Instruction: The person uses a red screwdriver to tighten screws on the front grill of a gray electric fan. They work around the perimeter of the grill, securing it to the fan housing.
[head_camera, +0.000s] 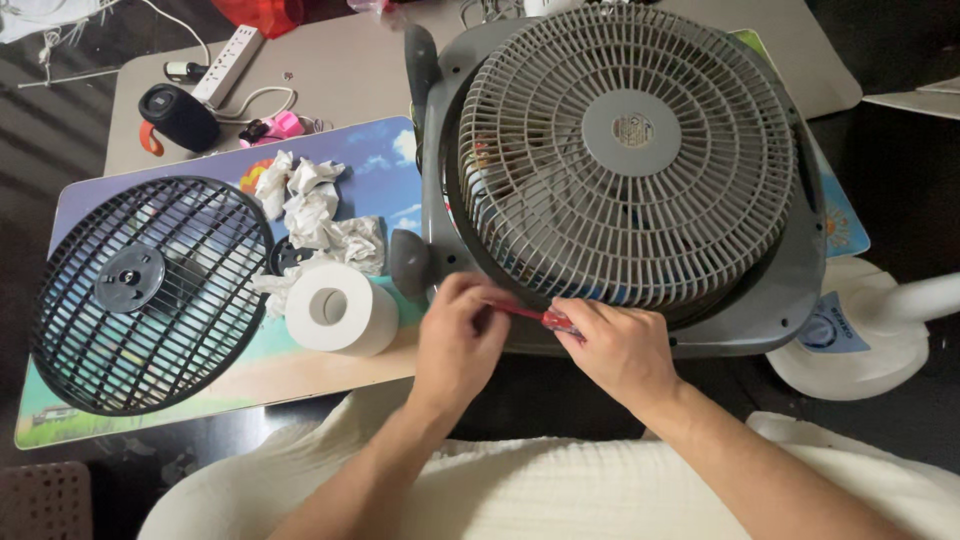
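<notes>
Head view: one grey box fan (640, 170) lies flat on the bench (350, 70), its round grey front grille (620, 150) facing up, and its near edge overhangs toward the person. Two hands work at that near edge. The right hand (622, 348) is clenched around the handle of one red screwdriver (540, 317), which lies nearly level and points toward the left. The left hand (458, 335) is curled, its fingertips (470, 295) pinching the screwdriver's shaft near the tip, right at the fan's lower rim, just beside one of the fan's two grey feet (408, 262).

Left of the fan, one black round grille (150, 295) lies flat on one colourful printed mat (320, 370). Just beside it stands one white roll of toilet paper (340, 308), upright on its end, touching a heap of crumpled white tissues (315, 215); I count about five wads, though they run together. One small black cap (288, 254) sits between tissues and black grille.

At the far left of the bench lie one black cylindrical speaker (180, 117), one white power strip (230, 62) and one small pink object (278, 127) I cannot identify. To the right, off the bench, one white round fan base (860, 340) stands well apart from the hands.
</notes>
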